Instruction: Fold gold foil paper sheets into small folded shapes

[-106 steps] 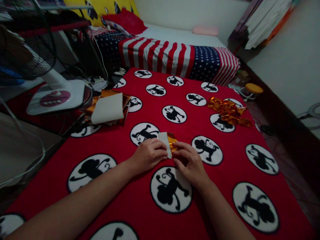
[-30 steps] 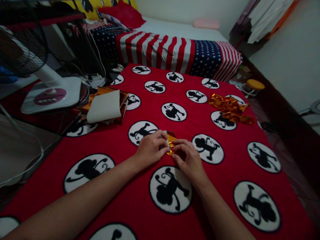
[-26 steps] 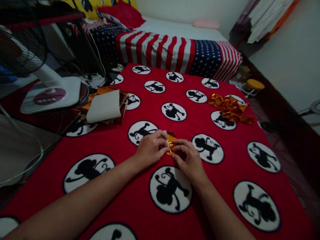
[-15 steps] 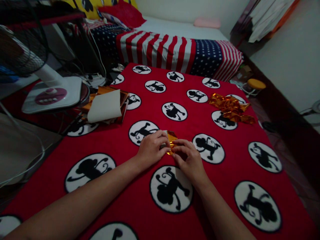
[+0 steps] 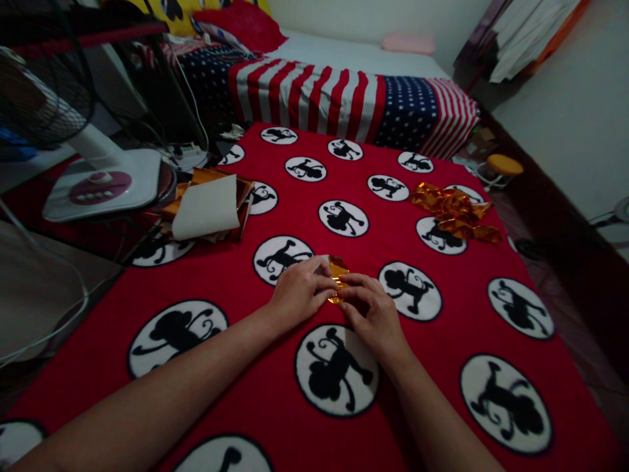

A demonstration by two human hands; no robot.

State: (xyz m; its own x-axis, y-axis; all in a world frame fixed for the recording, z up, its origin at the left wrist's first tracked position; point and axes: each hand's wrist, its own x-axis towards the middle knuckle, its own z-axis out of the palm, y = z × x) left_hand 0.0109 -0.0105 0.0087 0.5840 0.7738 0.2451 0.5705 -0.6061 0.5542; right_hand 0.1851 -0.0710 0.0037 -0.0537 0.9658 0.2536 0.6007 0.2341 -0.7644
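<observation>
Gold foil [image 5: 339, 265] partly behind fingers [image 5: 323, 282], paper stack [image 5: 206, 206] leftward, orange foil [image 5: 451, 207] rightward.

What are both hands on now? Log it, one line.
left hand: touching foil | right hand: touching foil | sheets: stacked, cloth's left side | orange pieces: clustered, far right

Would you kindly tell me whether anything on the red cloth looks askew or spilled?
The paper stack looks askew: its edges stick out at uneven angles by the left edge of the red cloth, instead of lying squared up. No spill shows; the foil piece being handled is partly covered.
</observation>
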